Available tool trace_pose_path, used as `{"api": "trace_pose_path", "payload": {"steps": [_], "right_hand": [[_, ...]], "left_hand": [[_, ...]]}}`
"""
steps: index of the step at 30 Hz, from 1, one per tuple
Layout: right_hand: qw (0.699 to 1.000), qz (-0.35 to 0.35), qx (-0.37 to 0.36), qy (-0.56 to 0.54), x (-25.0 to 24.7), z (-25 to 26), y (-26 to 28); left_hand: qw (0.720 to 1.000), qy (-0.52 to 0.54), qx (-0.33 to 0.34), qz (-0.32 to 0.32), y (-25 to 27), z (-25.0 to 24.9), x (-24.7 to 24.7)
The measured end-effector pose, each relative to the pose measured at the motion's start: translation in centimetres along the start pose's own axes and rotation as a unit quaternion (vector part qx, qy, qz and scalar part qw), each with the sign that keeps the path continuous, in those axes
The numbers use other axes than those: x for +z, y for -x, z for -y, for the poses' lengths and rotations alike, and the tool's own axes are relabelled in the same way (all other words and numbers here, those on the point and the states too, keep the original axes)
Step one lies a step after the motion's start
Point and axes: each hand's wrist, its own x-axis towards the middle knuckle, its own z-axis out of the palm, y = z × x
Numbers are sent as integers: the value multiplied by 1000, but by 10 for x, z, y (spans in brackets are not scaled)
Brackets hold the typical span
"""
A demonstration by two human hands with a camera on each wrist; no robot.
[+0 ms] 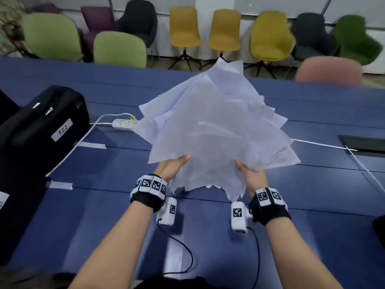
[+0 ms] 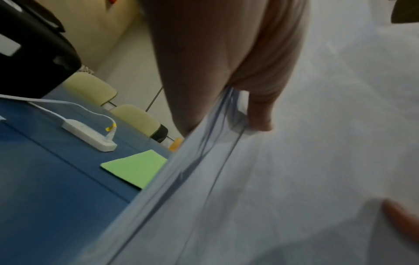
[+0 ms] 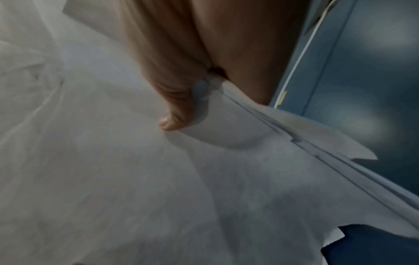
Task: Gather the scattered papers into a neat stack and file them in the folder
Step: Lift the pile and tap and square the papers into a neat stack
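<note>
A ragged bunch of several white papers point(image 1: 216, 130) is lifted off the blue table point(image 1: 104, 205), its corners fanning out in all directions. My left hand point(image 1: 175, 165) grips the near left edge of the papers point(image 2: 294, 161), thumb on top. My right hand point(image 1: 250, 174) grips the near right edge of the papers point(image 3: 158, 179), thumb point(image 3: 174, 118) pressed on the top sheet. A light green folder point(image 2: 136, 168) lies flat on the table beyond the papers in the left wrist view; the head view hides it behind the sheets.
A black bag point(image 1: 41, 124) with a white label stands at the left. A white power strip point(image 1: 124, 124) and its cable lie behind the papers. A floor-box hatch point(image 1: 362, 144) sits at the right. Coloured chairs point(image 1: 184, 30) line the far edge.
</note>
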Motion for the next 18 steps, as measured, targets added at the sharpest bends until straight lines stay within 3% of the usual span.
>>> {"api": "trace_pose_path", "payload": {"steps": [5, 9, 14, 18], "right_hand": [[998, 13, -55, -38, -1, 30, -10], [997, 37, -50, 34, -12, 27, -17], [997, 57, -36, 30, -3, 7, -19], [994, 37, -99, 25, 16, 22, -21]], "left_hand": [[998, 44, 22, -25, 4, -18, -14], [997, 64, 28, -31, -1, -1, -33], [999, -12, -32, -2, -8, 16, -26], [999, -36, -3, -6, -6, 2, -19]]}}
